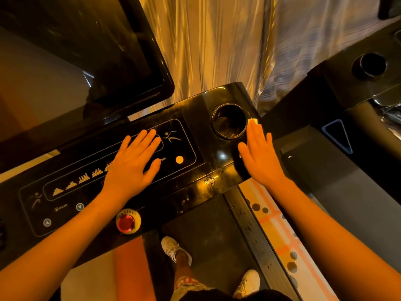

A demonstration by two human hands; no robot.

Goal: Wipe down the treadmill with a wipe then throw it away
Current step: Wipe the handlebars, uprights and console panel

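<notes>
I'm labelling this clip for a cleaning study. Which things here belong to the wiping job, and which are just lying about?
Job: wipe, pressed under the flat right hand; treadmill console; left hand, resting flat on it.
Not part of it: curtain; neighbouring machine; shoes.

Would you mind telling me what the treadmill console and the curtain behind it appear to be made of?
The treadmill console looks like hard black plastic with a glossy finish: it mirrors light spots and shows smears. The curtain seems to be a woven fabric with a satin sheen, hanging in soft vertical folds.
</notes>
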